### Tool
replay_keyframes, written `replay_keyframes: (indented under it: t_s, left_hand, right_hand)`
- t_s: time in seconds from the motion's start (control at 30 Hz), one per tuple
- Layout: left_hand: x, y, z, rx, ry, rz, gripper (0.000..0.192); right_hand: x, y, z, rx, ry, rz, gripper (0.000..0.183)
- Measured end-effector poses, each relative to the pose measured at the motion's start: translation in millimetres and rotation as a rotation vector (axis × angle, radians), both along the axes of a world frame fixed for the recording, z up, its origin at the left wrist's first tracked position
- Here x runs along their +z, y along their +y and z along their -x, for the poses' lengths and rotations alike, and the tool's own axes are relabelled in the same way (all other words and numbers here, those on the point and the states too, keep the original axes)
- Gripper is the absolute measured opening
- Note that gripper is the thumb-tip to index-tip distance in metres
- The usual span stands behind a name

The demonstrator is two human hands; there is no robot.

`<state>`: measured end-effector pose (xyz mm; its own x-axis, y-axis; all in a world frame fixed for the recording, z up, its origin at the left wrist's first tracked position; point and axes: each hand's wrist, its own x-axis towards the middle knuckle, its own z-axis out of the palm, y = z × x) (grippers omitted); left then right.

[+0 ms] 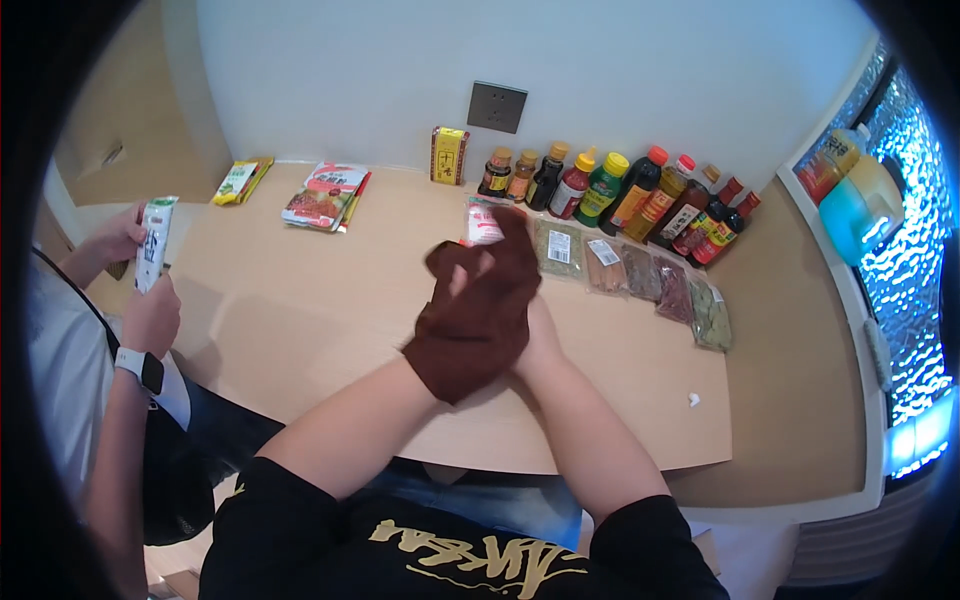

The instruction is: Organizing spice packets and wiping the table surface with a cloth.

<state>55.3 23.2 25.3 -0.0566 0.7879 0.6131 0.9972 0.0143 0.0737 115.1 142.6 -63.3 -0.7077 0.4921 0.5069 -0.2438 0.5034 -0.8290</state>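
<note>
A dark brown cloth (pixel 480 322) is wrapped over both my hands, which are held together above the middle of the table. My left hand goes in under the cloth at the wrist and is mostly hidden by it. Beside it on the right, the heel of my right hand (pixel 537 337) shows, while the rest is covered. A few fingertips (pixel 459 280) peek out through the folds; I cannot tell which hand they belong to. Just beyond the cloth lies a white and red seasoning packet (pixel 484 225), partly covered from view.
Sauce bottles (pixel 602 191) and small jars line the wall, beside a yellow-and-red box (pixel 448 156). Clear bags of dried spices (pixel 604 268) lie before them. Seasoning pouches (pixel 324 196) sit at the back left. At left, another person's hands (pixel 152 311) hold a white packet (pixel 155 244).
</note>
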Motion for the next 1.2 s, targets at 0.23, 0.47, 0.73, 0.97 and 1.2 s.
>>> replay_keyframes:
  t_s: [0.23, 0.47, 0.73, 0.97, 1.2]
  left_hand:
    - [-41.2, 14.4, -47.8, -0.284, -0.274, -0.097, 0.024]
    - [-36.6, 35.5, -61.3, -0.356, -0.238, -0.002, 0.023]
    - [-48.6, 66.4, -29.4, -0.238, -0.22, 0.086, 0.014]
    - [-39.9, 57.6, -17.4, -0.289, -0.284, -0.01, 0.023]
    - [-21.9, 45.9, -30.5, -0.449, -0.481, -0.132, 0.033]
  right_hand:
    - [6.2, 3.9, -9.4, 0.05, -0.1, 0.034, 0.027]
    - [21.6, 9.2, -24.2, 0.106, -0.206, -0.008, 0.029]
    - [28.1, 10.4, -36.2, 0.143, -0.366, -0.117, 0.032]
    - [31.8, -0.5, -35.1, 0.207, -0.487, -0.19, 0.034]
    - [43.4, 8.5, -54.4, 0.211, -0.59, -0.206, 0.036]
